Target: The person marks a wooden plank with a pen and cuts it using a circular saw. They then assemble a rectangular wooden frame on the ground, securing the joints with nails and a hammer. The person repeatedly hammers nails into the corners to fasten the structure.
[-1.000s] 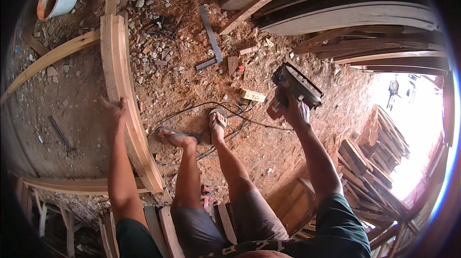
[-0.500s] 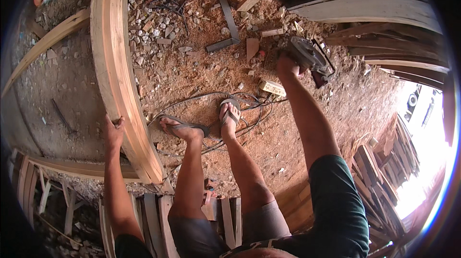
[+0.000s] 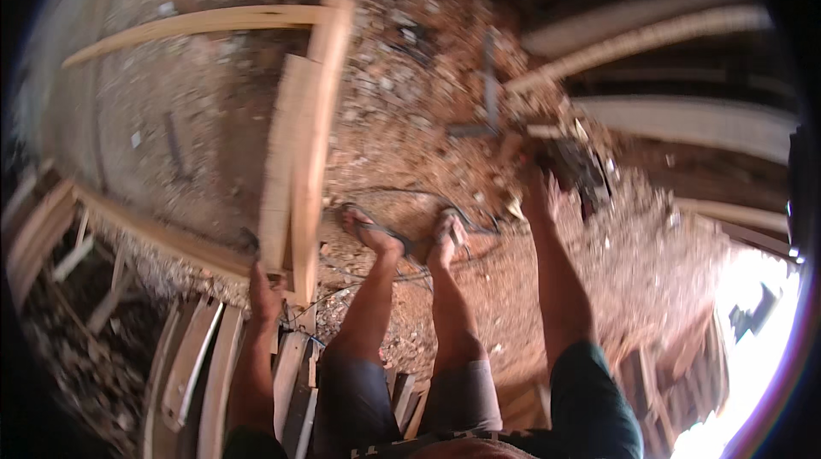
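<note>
A short thick wooden plank (image 3: 286,160) lies along a longer pale beam (image 3: 323,117). At the plank's near end, my left hand (image 3: 266,292) is closed around its edge, with the fingers partly hidden and blurred. A small dark shape just beyond that hand is too smeared to name. On the right, my right hand (image 3: 546,196) is low over the ground, its fingers apart. Right beside it a dark circular saw (image 3: 581,170) rests on the ground, blurred by motion.
A metal square (image 3: 490,87) lies on the sawdust. A cable (image 3: 402,192) loops around my sandalled feet (image 3: 372,228). A curved timber (image 3: 197,23) meets the beam from the left. Stacked boards (image 3: 693,126) stand at right, with more timber (image 3: 192,356) below my left arm.
The view has swung left. My left hand has slid to the plank's near end, and the plank now sits askew on the beam. My right hand has come off the saw's handle.
</note>
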{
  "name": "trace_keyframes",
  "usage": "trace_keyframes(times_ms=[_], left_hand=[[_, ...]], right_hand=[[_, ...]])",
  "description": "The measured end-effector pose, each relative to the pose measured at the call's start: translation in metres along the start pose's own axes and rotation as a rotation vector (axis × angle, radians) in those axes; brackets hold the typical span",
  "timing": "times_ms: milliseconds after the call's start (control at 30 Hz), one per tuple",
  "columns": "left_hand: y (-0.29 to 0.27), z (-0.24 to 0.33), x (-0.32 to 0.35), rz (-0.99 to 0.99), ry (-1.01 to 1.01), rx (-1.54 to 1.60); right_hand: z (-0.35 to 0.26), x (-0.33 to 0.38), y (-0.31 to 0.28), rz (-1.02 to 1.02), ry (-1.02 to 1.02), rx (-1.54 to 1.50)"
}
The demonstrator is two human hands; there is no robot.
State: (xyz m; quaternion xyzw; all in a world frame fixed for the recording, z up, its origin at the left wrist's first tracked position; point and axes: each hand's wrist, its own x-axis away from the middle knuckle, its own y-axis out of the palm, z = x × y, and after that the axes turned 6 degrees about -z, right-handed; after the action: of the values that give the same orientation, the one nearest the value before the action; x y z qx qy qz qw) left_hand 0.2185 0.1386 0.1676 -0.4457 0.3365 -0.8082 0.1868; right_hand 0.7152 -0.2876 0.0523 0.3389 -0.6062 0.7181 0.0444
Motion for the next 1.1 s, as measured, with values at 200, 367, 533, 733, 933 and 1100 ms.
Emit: trace_keyframes(times_ms=[200,367,533,733,933,1100], left_hand=[[-0.065,0.032,0.079,-0.031,-0.071,-0.118],[-0.172,-0.008,0.09,0.053,-0.158,-0.036],[-0.43,-0.05,-0.032,0.366,-0.422,-0.066],[-0.676,0.011,0.055,1.152,-0.382,-0.358],[-0.568,-0.006,0.147,0.881,-0.313,-0.318],[-0.264,-0.098,0.317,-0.104,-0.757,0.367]], right_hand=[[0.027,0.151,0.1,-0.22,-0.162,-0.392],[0.046,0.234,0.017,-0.436,-0.496,-0.228],[0.0,0.212,-0.131,-0.432,-0.181,-0.319],[-0.135,0.139,-0.324,-0.176,-0.435,-0.101],[-0.245,0.125,-0.353,-0.165,-0.692,-0.127],[-0.325,0.147,-0.346,-0.353,-0.626,-0.28]])
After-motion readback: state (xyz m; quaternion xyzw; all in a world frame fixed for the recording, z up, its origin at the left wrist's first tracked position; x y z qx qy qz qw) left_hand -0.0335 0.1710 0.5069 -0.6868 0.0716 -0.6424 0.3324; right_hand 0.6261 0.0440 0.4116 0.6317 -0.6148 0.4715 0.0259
